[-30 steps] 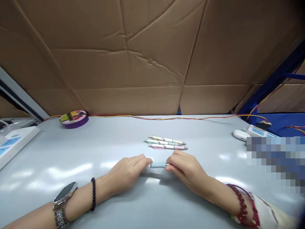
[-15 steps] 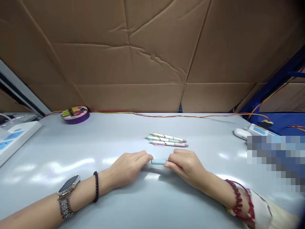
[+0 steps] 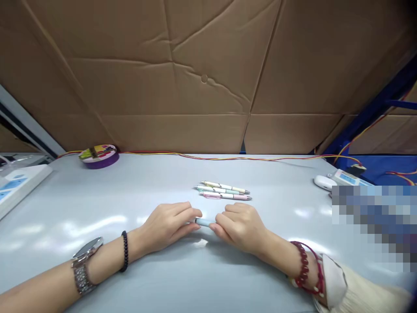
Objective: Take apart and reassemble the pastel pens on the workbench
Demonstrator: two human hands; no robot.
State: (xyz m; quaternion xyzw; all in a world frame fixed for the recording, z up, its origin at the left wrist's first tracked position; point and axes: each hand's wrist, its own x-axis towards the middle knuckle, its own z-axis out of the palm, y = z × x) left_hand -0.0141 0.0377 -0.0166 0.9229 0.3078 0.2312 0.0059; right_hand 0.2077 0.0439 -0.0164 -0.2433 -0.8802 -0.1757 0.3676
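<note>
Since the prev. frame, R hand (image 3: 243, 226) has come in closer to L hand (image 3: 167, 224), and the blue pen (image 3: 204, 222) btwn them now slants, R end lower; less of its barrel shows. Nearest, bottom L of frame: watch (image 3: 87, 248) on L wrist; bottom R: red bracelet (image 3: 304, 265) on R wrist. Then, centre of frame, both hands over the table (image 3: 182, 278): L thumb + fingertips pinch the pen's L end, R thumb + forefinger its R end, other R fingers curled in tight. Just beyond, mid-frame, lie the yellow pen (image 3: 224, 187), green pen (image 3: 215, 189) and pink pen (image 3: 224, 196), side by side, tips R. Progress, my read: those three look whole and set down; blue one's mid-handling, not yet put down. Can't tell if it's in one pc. or parted, as fingers cover both ends.
</note>
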